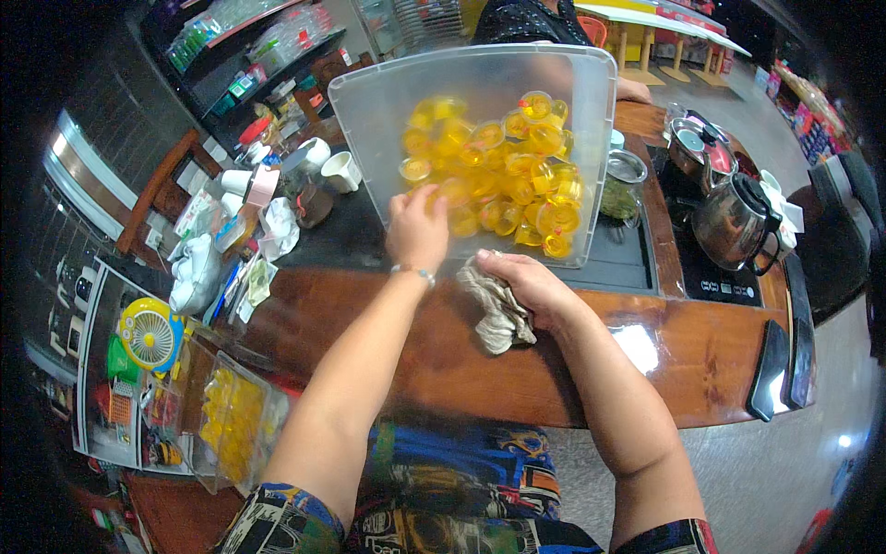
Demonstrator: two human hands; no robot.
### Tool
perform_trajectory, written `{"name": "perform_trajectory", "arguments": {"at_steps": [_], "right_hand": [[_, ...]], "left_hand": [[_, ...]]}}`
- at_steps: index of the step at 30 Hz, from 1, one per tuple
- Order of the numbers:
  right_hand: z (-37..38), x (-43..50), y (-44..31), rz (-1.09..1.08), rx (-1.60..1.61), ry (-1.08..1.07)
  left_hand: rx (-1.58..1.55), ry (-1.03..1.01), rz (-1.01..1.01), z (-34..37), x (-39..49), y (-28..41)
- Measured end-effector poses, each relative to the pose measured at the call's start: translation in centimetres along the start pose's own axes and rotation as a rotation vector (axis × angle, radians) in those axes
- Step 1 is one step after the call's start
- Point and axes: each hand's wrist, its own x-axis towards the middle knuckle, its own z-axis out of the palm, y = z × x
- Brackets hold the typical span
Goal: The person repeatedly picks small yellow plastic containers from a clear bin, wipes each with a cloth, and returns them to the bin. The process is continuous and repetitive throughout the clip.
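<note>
A translucent plastic tub (pixel 374 111) stands on the wooden counter in front of me, with a heap of small yellow jelly cups (pixel 547 138) inside. My left hand (pixel 419 228) is at the near left part of the heap, fingers against the cups; blur hides whether one is gripped. A crumpled pale cloth (pixel 495 311) hangs from my right hand (pixel 529 280), which is closed on it just below the tub's near edge.
Another person's arm (pixel 633 90) rests behind the tub. A glass jar (pixel 623 180), a glass kettle (pixel 734 221) and a lidded pot (pixel 699 145) stand right. Cups, papers and a white bag (pixel 194 277) crowd the left. A second container of yellow items (pixel 232 422) sits lower left.
</note>
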Motion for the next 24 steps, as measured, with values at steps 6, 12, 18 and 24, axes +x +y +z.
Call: {"name": "perform_trajectory", "arguments": {"at_steps": [6,12,18,24], "right_hand": [[-0.4,0.7,0.2,-0.079,0.127,0.074],[-0.2,-0.2,-0.6,-0.279,0.171,0.209],[1.0,-0.7,-0.7,-0.420,-0.104,0.392],[-0.4,0.1,0.3,-0.614,-0.759,0.617]], "left_hand": [[-0.309,0.261,0.159,0.1,-1.3,-0.5],[-1.147,-0.407,-0.160,-0.7,-3.4,-1.2],[-1.206,-0.835,-0.172,-2.2,-3.8,0.7],[-1.175,-0.796,-0.236,-1.0,-4.5,1.0]]}}
